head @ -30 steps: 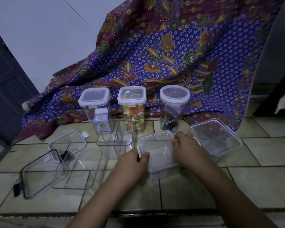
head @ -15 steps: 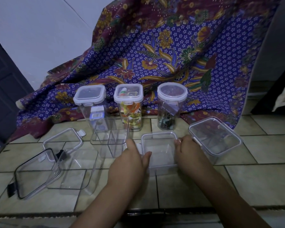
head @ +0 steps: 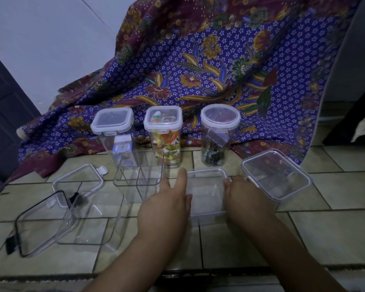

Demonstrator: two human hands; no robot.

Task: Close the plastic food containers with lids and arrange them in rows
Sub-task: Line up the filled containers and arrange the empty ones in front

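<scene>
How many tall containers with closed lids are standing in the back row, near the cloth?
3. The left square container stands before the cloth, the middle square container with colourful contents is beside it, and the round container is on the right. None seems hidden.

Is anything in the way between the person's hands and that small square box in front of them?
Nothing visible. The left hand and right hand sit at either side of the small lidded container, against its walls.
</scene>
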